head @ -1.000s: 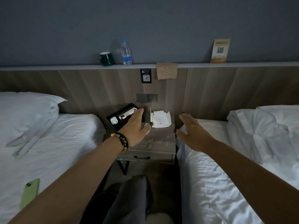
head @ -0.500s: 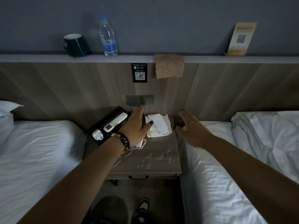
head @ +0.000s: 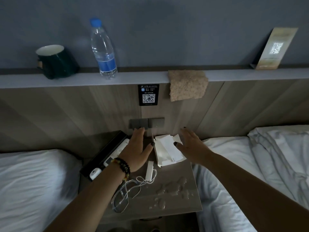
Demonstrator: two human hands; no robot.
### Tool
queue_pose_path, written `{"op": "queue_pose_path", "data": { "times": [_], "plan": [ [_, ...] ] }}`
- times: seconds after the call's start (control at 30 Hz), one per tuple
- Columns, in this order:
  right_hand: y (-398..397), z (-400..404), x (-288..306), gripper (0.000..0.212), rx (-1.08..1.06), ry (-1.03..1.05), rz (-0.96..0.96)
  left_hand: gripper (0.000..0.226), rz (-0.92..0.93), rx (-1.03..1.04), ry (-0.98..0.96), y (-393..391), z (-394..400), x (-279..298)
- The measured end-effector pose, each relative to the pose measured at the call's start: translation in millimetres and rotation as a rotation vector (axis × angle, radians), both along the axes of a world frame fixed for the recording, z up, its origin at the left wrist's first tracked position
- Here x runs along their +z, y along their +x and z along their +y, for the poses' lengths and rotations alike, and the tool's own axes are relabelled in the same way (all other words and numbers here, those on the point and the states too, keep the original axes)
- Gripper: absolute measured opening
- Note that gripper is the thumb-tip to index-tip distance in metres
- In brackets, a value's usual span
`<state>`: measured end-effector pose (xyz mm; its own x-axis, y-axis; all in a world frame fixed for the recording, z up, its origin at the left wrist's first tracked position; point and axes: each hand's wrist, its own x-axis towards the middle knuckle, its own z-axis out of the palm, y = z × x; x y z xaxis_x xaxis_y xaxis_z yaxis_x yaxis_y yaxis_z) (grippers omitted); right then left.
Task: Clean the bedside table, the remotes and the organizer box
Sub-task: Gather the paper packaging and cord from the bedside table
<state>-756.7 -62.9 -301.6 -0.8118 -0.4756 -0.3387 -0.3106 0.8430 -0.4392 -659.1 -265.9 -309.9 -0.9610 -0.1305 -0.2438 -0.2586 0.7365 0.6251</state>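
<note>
Both hands moved further in over the grey wooden bedside table [head: 189,198], left hand [head: 136,152] spread flat, nothing held, right hand [head: 192,146] fingers splayed beside crumpled white paper packaging [head: 165,151], water droplets [head: 170,190] beaded on smooth tabletop, black rectangular organizer box [head: 103,149] seen holding white remotes [head: 115,154].

two remotes [head: 115,154] in one box [head: 102,151], one mug [head: 56,61], one bottle [head: 103,47], one cloth [head: 187,85], two beds [head: 33,190], one tangled cable [head: 133,190].

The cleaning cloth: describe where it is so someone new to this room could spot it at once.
Look at the grey ledge running along the top of the wooden headboard, above the bedside table. The cloth is the tan, fuzzy rag draped over the ledge's front edge, right of the water bottle. It is the only soft thing there; the mug and card stand upright.
</note>
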Motion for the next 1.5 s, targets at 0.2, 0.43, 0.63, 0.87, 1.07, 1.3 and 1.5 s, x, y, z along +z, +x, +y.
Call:
{"op": "queue_pose_path", "data": {
  "times": [0.2,0.43,0.63,0.87,1.07,1.3,1.5],
  "plan": [
    [-11,-16,-7,0.068,-0.039,-0.038,0.009,0.074,-0.011,-0.024,-0.009,-18,-17,-15],
    [-9,-5,-30,0.068,-0.044,-0.03,-0.001,0.072,-0.036,-0.026,0.044,-20,-10,-33],
    [-12,-1,-62,0.064,-0.113,-0.067,-0.047,0.069,0.009,0.017,0.09,-15,-1,-50],
    [-40,-11,-105,0.057,-0.213,-0.127,-0.037,0.065,0.028,0.138,0.113,-22,2,-81],
    [-67,-10,-176,0.066,-0.304,-0.157,-0.113,0.064,0.049,0.241,0.185,-37,25,-132],
    [-76,-1,-256,0.071,-0.196,-0.107,-0.099,0.059,0.136,0.279,0.24,-66,41,-198],
    [-87,-13,-292,0.087,-0.187,-0.127,0.016,0.06,0.212,0.288,0.223,-71,37,-251]
  ]
}}
